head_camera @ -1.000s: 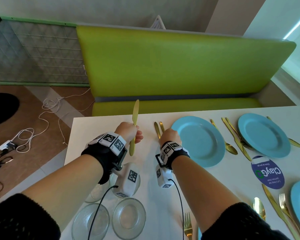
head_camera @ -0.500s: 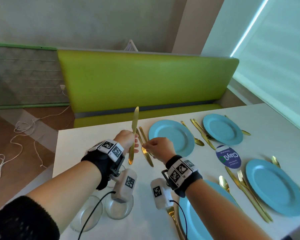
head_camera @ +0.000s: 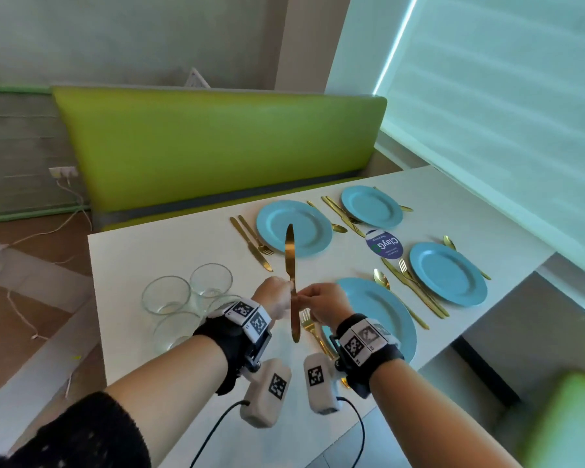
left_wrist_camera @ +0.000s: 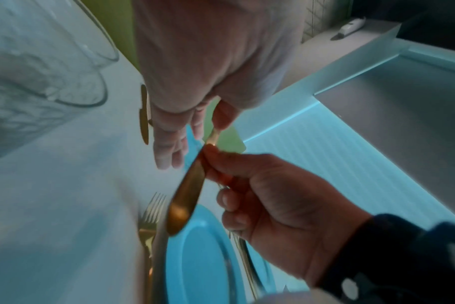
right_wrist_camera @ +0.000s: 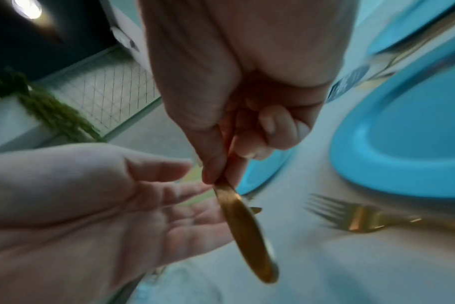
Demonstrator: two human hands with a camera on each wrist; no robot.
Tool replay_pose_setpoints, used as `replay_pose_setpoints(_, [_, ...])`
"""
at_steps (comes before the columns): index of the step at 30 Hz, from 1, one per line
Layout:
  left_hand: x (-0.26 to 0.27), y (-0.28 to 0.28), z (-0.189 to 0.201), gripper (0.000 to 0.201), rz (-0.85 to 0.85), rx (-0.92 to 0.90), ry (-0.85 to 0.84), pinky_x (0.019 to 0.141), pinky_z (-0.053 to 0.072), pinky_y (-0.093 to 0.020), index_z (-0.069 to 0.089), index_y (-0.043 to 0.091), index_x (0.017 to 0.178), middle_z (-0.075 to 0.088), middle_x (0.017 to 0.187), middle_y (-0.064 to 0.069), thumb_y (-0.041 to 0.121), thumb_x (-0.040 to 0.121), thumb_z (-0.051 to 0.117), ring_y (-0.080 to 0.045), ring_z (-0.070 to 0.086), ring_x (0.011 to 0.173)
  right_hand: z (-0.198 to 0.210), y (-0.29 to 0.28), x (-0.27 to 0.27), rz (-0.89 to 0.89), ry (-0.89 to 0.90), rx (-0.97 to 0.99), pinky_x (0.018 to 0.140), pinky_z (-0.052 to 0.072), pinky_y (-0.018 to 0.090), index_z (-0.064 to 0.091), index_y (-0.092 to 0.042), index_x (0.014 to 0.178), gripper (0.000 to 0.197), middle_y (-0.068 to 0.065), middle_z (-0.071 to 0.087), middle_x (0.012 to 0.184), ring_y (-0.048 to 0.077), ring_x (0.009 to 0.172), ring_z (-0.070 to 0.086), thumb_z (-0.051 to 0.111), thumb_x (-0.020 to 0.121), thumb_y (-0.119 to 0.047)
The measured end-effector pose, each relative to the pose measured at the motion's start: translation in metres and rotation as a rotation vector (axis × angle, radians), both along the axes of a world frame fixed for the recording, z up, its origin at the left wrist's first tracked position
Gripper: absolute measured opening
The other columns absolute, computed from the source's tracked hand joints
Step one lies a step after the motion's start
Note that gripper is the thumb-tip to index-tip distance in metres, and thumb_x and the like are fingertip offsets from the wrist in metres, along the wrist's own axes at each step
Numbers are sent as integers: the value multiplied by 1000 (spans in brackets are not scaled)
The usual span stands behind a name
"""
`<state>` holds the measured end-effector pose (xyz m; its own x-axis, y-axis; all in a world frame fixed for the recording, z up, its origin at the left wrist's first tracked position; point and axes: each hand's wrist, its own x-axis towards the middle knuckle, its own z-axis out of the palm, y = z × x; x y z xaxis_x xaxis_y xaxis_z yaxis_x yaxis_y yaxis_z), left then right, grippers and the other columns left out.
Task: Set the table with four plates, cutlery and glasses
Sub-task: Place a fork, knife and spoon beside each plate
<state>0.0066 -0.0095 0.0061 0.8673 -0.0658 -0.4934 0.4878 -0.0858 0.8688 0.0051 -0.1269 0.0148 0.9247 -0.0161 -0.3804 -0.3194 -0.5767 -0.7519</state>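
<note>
Thumb and forefinger of the right hand [head_camera: 321, 304] pinch a gold knife [head_camera: 291, 282] at the neck between blade and handle, the other fingers curled in behind. The left hand [right_wrist_camera: 96, 205] lies spread and slack just beside the handle, palm turned to it; whether its fingertips touch the metal I cannot tell. The knife stands nearly upright at the middle of the head view, blade up and handle down, above the fork [head_camera: 309, 327] that lies left of the near plate [head_camera: 385, 319]. That bare strip beside the fork looks like the likely spot, straight below the handle, so the long axis would have to tip flat, and the right hand is nearer. Glasses [head_camera: 183, 298] wait at centre-left.
</note>
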Motion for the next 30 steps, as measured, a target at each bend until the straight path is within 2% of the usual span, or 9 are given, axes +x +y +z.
replay_pose_setpoints(4, [-18,-2,-23,33,-19,132,59,66,45,-29,43,18,62,52,78,-7,14,95,43,-22,51,77,-21,-26,-22,18,32,-254,48,37,12,72,-12,74,7,-7,57,61,2,54,49,71,80,-16])
replay_pose_setpoints(6, [-25,-1,-31,33,0,146,92,59,45,-25,42,16,62,50,73,-4,12,94,43,-20,51,65,-33,-35,-30,47,63,-341,58,44,13,66,-19,63,18,-8,58,65,4,62,51,69,81,-16])
replay_pose_setpoints(8, [-30,0,-36,32,10,138,110,57,45,-23,42,16,63,52,83,-8,10,94,43,-13,47,58,-46,-40,-36,57,109,-384,73,52,21,59,-23,57,27,-4,62,73,10,72,56,68,82,-16])
replay_pose_setpoints(11, [-33,-2,-43,31,26,137,136,59,47,-23,42,18,64,53,88,-8,8,94,43,-11,48,59,-58,-43,-42,98,147,-467,83,54,27,71,-15,75,7,4,70,91,17,84,61,69,81,-18])
replay_pose_setpoints(13, [-36,-5,-45,31,38,137,150,59,47,-23,42,18,65,53,82,-6,6,94,43,-11,49,58,-65,-44,-44,110,162,-496,85,55,28,74,-13,89,12,5,71,99,20,89,64,68,82,-20])
replay_pose_setpoints(18, [-39,-12,-47,27,39,138,179,56,43,-25,48,10,67,47,64,-4,1,91,42,-16,48,56,-73,-40,-50,114,145,-620,82,56,32,71,-12,101,23,7,69,98,25,91,65,52,87,-18])
replay_pose_setpoints(22, [-43,-16,-49,12,60,149,187,55,43,-23,55,4,91,52,67,-7,4,89,43,-18,52,60,-77,-39,-50,80,109,-698,79,53,33,68,-11,104,27,9,68,104,28,96,66,46,90,-16])
replay_pose_setpoints(27, [-47,-17,-49,11,37,159,189,56,45,-22,54,4,93,54,71,-7,4,89,44,-19,55,66,-79,-36,-48,86,79,-742,82,52,33,65,-11,107,26,8,67,108,28,100,65,47,90,-17])
replay_pose_setpoints(30, [-49,-17,-49,13,44,170,179,57,45,-21,54,5,99,56,83,-9,6,90,44,-16,54,63,-78,-36,-47,100,70,-756,83,52,34,64,-10,107,25,8,66,108,27,100,65,47,90,-17])
